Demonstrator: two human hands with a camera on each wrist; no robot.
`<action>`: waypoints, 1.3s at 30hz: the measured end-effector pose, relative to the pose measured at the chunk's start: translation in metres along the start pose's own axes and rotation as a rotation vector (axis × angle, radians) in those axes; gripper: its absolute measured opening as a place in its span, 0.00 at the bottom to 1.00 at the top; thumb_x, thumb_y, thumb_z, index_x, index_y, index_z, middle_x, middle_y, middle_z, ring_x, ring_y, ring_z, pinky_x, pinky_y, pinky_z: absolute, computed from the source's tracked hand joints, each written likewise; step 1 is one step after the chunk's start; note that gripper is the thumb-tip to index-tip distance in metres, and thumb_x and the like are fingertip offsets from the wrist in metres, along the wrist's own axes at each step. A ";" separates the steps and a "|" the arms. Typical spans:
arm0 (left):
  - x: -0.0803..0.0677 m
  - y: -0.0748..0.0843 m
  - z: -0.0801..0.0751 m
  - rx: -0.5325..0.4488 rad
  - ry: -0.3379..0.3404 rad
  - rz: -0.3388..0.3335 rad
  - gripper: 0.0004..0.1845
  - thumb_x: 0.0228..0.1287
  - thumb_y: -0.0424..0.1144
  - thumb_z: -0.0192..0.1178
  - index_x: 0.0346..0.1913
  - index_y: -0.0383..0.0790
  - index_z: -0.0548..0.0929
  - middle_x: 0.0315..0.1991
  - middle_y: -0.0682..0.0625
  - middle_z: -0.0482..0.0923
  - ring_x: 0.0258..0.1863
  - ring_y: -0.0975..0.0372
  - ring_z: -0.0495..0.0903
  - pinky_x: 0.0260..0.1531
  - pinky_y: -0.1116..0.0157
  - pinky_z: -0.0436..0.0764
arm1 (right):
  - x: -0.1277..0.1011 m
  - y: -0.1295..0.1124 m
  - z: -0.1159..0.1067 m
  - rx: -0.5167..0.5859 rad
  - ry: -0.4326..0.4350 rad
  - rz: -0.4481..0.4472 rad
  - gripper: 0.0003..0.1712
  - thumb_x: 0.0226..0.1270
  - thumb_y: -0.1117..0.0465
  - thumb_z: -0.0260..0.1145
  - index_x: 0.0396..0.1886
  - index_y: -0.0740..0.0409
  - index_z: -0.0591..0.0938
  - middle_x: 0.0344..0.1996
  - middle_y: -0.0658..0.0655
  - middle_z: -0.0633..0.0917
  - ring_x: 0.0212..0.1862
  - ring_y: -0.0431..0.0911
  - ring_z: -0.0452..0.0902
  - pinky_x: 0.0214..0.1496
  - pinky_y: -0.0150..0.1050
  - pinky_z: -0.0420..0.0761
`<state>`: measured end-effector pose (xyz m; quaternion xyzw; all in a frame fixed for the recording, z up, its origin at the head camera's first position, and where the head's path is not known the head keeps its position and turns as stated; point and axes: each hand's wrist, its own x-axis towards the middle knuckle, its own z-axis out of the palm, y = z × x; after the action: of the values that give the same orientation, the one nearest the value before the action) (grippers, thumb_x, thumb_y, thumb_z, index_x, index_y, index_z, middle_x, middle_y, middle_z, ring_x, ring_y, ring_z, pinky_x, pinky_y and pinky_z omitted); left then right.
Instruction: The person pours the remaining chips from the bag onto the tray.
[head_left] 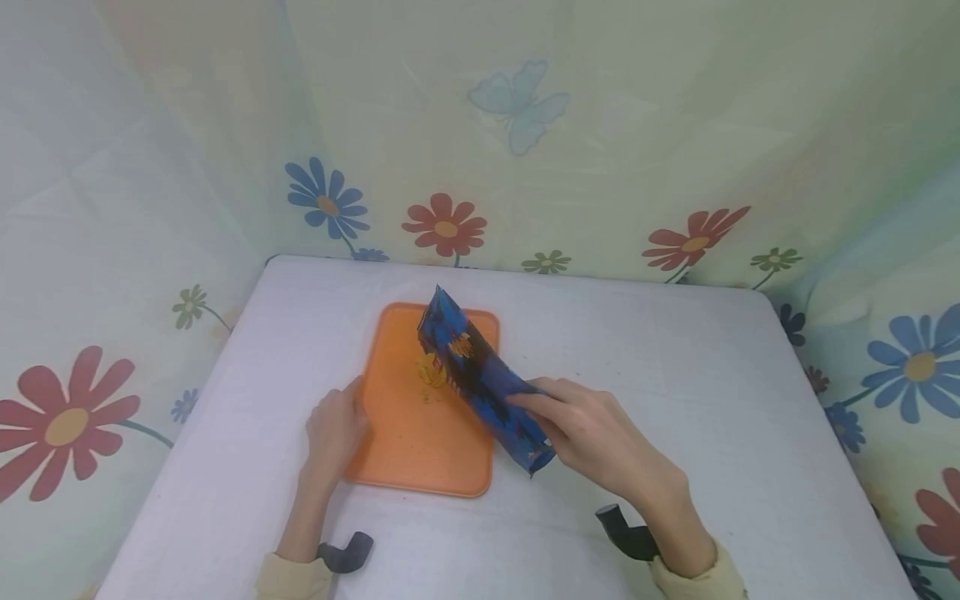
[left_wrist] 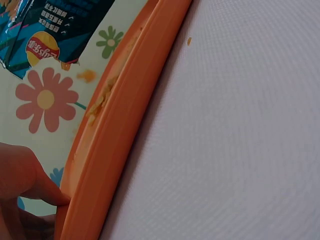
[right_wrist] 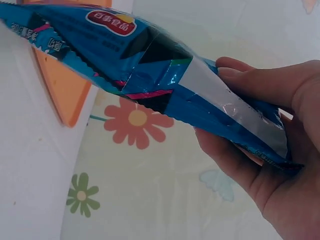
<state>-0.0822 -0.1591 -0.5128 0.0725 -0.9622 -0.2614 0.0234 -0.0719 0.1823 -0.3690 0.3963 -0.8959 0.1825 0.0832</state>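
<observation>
My right hand (head_left: 592, 425) grips a blue Lay's chip bag (head_left: 491, 383) near its lower right end, thumb on one side and fingers on the other in the right wrist view. The bag slants over an orange tray (head_left: 408, 442), its other end toward the tray's far side. Yellow broken chips (head_left: 431, 372) lie on the tray beside the bag. A blurred orange chip piece (left_wrist: 87, 75) is in the air under the bag's torn edge in the left wrist view. My left hand (head_left: 335, 429) pinches the tray's left rim.
A white cloth (head_left: 637, 367) covers the table, with a small crumb (left_wrist: 189, 41) on it beside the tray. Flowered curtains (head_left: 600, 167) hang behind and at both sides. Dark curved mounts (head_left: 348, 552) sit at both wrists.
</observation>
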 end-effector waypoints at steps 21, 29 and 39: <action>-0.002 0.002 -0.002 -0.004 -0.013 -0.009 0.24 0.67 0.27 0.54 0.67 0.29 0.77 0.27 0.41 0.78 0.23 0.56 0.70 0.22 0.62 0.70 | 0.000 -0.001 0.003 -0.001 0.000 0.010 0.21 0.56 0.74 0.76 0.50 0.55 0.90 0.44 0.52 0.89 0.44 0.44 0.86 0.38 0.34 0.86; -0.001 0.002 -0.003 -0.010 -0.021 -0.016 0.25 0.67 0.27 0.54 0.67 0.29 0.77 0.28 0.41 0.77 0.23 0.56 0.70 0.22 0.63 0.70 | -0.001 0.000 0.004 -0.004 0.013 -0.009 0.21 0.56 0.74 0.76 0.50 0.55 0.90 0.44 0.52 0.89 0.44 0.44 0.86 0.35 0.33 0.84; -0.001 0.002 -0.003 -0.013 -0.016 -0.011 0.25 0.67 0.27 0.53 0.67 0.29 0.77 0.27 0.41 0.77 0.22 0.56 0.70 0.21 0.63 0.69 | -0.002 0.000 0.004 0.000 0.025 -0.011 0.20 0.56 0.73 0.77 0.48 0.55 0.91 0.42 0.51 0.89 0.43 0.43 0.86 0.37 0.34 0.85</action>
<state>-0.0811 -0.1583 -0.5093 0.0755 -0.9602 -0.2683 0.0146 -0.0704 0.1818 -0.3732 0.3990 -0.8926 0.1868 0.0955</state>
